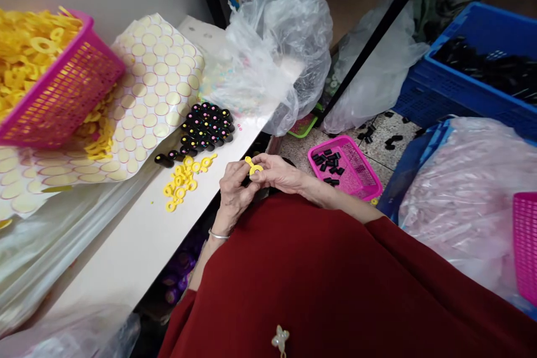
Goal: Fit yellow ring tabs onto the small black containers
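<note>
In front of my body, just off the table edge, both my hands meet around a small yellow ring piece [254,168] with a knobbed tab. My right hand [279,172] pinches its ring, thumb on top. My left hand [235,187], with a silver bangle at the wrist, is closed against the other side; a dark patch shows under its fingers, and I cannot make out what it holds. On the table nearby lie several loose yellow ring pieces [180,193]. Beyond them, short black cylinders [207,126] stand in a cluster, pink or yellow dots on their tops.
A pink basket [62,89] heaped with yellow pieces rests on patterned sheeting [146,72] at left. Clear plastic bags [289,39] cover the table's far end. To the right are a pink tray [361,173] with black parts, a blue crate [465,78] and a stuffed bag [457,190].
</note>
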{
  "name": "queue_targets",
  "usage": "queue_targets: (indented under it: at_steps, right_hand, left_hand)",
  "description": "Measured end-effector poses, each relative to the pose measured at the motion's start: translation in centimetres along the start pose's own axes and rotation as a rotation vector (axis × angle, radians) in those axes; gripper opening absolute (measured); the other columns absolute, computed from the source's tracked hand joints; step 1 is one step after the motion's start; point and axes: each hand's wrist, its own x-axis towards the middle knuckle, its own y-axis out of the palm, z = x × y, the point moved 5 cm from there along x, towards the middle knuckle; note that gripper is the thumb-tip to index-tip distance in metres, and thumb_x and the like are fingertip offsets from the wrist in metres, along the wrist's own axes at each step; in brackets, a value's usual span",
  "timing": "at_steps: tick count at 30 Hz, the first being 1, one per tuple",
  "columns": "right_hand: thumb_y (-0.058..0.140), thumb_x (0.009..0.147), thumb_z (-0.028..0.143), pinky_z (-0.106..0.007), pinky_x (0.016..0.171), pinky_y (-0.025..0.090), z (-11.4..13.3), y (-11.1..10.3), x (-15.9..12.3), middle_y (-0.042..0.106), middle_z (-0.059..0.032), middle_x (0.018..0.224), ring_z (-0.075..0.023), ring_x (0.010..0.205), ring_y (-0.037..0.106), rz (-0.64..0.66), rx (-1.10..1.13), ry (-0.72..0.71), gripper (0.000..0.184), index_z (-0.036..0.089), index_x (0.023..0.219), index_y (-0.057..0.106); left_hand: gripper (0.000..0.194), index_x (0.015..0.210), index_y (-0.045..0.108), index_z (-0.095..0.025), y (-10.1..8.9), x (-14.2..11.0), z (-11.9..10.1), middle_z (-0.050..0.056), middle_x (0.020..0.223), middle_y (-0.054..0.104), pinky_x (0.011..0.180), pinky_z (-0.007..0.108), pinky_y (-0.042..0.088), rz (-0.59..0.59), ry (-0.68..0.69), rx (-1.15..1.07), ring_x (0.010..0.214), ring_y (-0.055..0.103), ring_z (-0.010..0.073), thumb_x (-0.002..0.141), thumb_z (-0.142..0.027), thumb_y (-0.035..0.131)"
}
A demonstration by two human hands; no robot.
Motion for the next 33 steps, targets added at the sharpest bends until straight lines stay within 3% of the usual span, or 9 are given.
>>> queue_targets:
  at_steps: [4,9,15,22,25,29,33]
  right_hand:
    - [0.086,0.045,0.018,-0.019,0.055,0.049,-0.3,-0.3,-0.3,0.056,0.0059,0.070,-0.0058,0.061,0.055,-0.030,-0.045,-0.041,0.052,0.014,0.087,0.057]
    - [0.087,0.038,0.019,-0.018,0.054,0.043,-0.5,-1.5,-0.3,0.055,0.0058,0.070,-0.0056,0.062,0.050,-0.129,-0.058,-0.198,0.051,0.014,0.080,0.060]
    - [0.086,0.051,0.040,-0.021,0.056,0.049,-0.5,-1.4,-0.7,0.059,0.0027,0.074,-0.0077,0.063,0.056,0.057,0.078,-0.078,0.052,0.015,0.088,0.059]
    - [0.087,0.051,0.037,-0.018,0.052,0.047,-0.5,-2.1,-1.2,0.058,0.0027,0.071,-0.0062,0.059,0.054,-0.071,0.112,-0.146,0.049,0.013,0.085,0.062]
    - [0.083,0.059,0.044,-0.024,0.058,0.053,-1.1,-2.4,-0.5,0.060,0.0015,0.074,-0.0096,0.063,0.058,0.032,0.180,-0.060,0.046,0.015,0.085,0.059]
    - [0.061,0.076,0.062,-0.025,0.051,0.053,-1.8,-3.1,0.6,0.060,0.0003,0.068,-0.0114,0.058,0.057,0.150,0.232,0.118,0.046,0.017,0.079,0.053]
    - [0.070,0.068,0.061,-0.025,0.051,0.054,-1.7,-3.3,0.7,0.060,0.0011,0.067,-0.0111,0.058,0.058,0.243,0.177,0.150,0.050,0.016,0.079,0.053]
  left_hand:
    - [0.025,0.095,0.071,-0.024,1.1,-0.2,-0.4,0.004,0.088,0.066,0.074,0.032,0.048,0.012,-0.027,-0.014,0.082,0.056,0.0186,0.074,-0.037,0.067]
    - [0.031,0.087,0.072,-0.022,1.9,-0.5,-0.7,0.006,0.086,0.066,0.075,0.033,0.047,-0.023,-0.036,-0.048,0.083,0.055,0.0194,0.075,-0.050,0.065]
    - [0.036,0.095,0.072,-0.025,2.2,-0.1,-0.6,0.004,0.089,0.067,0.083,0.036,0.048,0.006,-0.098,-0.185,0.090,0.055,0.0198,0.071,-0.052,0.071]
    - [0.035,0.094,0.072,-0.025,3.1,0.4,0.0,0.004,0.094,0.067,0.091,0.040,0.047,0.064,-0.142,-0.260,0.099,0.056,0.0214,0.067,-0.047,0.075]
    - [0.037,0.097,0.072,-0.025,3.1,0.7,0.1,0.004,0.095,0.068,0.093,0.043,0.046,0.095,-0.160,-0.352,0.102,0.057,0.0223,0.065,-0.045,0.077]
    - [0.039,0.101,0.071,-0.025,3.2,0.7,-0.8,0.006,0.098,0.068,0.097,0.043,0.045,0.290,-0.119,-0.466,0.108,0.055,0.0235,0.066,-0.041,0.078]
    - [0.036,0.103,0.070,-0.027,3.1,0.3,-1.0,0.006,0.100,0.067,0.099,0.043,0.044,0.356,-0.130,-0.460,0.113,0.053,0.0235,0.070,-0.039,0.075]
